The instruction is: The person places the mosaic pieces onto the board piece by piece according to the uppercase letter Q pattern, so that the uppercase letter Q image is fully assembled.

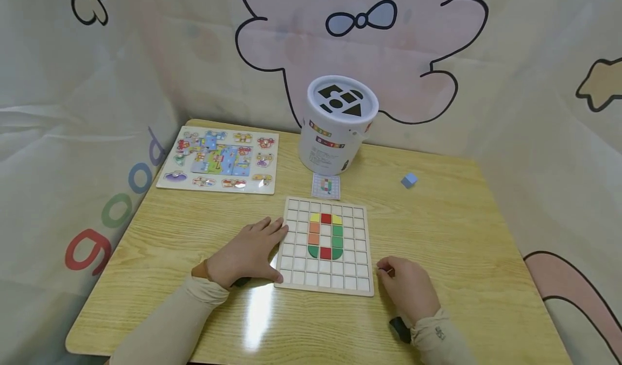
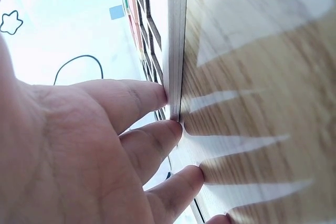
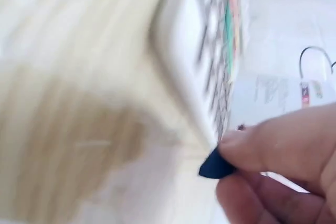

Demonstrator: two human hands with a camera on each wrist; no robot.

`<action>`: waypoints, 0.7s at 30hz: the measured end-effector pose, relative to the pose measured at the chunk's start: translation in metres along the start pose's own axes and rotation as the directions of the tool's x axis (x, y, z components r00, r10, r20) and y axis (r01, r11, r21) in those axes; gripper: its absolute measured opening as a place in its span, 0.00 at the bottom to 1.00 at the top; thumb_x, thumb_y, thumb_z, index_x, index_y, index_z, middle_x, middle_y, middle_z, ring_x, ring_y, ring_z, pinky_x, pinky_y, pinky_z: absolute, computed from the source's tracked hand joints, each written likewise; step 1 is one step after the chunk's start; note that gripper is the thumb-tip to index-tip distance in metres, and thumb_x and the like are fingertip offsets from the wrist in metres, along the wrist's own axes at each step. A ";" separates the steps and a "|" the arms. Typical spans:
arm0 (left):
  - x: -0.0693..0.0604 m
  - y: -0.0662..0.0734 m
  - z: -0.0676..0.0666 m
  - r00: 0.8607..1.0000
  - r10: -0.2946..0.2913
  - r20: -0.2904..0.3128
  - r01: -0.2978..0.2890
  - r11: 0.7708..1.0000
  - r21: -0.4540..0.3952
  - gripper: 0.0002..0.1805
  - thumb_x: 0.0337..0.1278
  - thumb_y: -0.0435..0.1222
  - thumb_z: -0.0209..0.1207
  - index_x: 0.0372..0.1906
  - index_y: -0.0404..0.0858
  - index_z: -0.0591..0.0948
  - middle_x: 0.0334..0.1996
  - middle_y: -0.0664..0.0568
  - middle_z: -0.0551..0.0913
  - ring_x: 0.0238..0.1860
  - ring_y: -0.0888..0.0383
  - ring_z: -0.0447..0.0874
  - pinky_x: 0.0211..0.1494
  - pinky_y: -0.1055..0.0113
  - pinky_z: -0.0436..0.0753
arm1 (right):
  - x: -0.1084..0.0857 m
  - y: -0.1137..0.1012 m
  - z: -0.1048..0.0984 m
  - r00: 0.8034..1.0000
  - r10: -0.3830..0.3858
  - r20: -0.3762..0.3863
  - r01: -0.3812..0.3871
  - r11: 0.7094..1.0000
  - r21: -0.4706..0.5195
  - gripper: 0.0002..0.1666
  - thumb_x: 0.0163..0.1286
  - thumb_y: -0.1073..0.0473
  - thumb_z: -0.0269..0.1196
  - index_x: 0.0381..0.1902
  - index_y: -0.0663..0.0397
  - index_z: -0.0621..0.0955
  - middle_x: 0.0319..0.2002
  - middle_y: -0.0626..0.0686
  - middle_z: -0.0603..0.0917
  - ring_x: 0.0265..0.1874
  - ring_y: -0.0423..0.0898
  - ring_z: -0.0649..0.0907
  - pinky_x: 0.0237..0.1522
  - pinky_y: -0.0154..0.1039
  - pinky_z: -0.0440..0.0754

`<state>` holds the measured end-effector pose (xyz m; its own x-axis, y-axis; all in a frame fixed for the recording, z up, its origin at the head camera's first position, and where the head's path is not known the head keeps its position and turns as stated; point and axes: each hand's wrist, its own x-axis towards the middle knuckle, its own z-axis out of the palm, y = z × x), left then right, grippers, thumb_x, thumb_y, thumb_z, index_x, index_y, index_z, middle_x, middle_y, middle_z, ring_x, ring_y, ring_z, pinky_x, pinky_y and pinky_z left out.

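Note:
A wooden grid board lies on the table, with red, yellow, orange and green tiles set in a ring shape around an uncoloured middle. Against its left edge rests my left hand, fingers spread and fairly straight; the left wrist view shows the fingertips touching the board's side. My right hand is just off the board's right edge. Between thumb and forefinger it pinches a small dark blue tile with a pointed corner, partly covered by the fingers. A small pattern card with a similar ring lies beyond the board.
A white bucket with shaped holes in its lid stands behind the card. To the back left lies a picture puzzle board. One blue cube sits at the back right of the wooden table. Printed cloth surrounds the table's back and sides.

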<state>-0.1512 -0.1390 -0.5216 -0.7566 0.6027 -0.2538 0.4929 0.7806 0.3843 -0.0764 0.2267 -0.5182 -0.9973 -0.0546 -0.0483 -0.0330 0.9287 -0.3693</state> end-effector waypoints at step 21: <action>0.004 0.006 0.001 1.000 0.000 0.000 0.000 0.999 0.040 0.65 0.46 0.64 0.78 0.85 0.38 0.63 0.84 0.41 0.56 0.82 0.34 0.52 0.78 0.37 0.61 | 0.023 -0.059 0.031 0.962 -0.261 0.082 0.255 0.964 0.074 0.09 0.64 0.63 0.79 0.30 0.43 0.89 0.27 0.37 0.83 0.27 0.36 0.77 0.34 0.35 0.81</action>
<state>-0.1507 -0.1316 -0.5213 -0.7564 0.6027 -0.2543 0.5095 0.7866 0.3489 -0.0955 0.1588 -0.5266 -0.9455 -0.3247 -0.0258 -0.2814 0.8541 -0.4374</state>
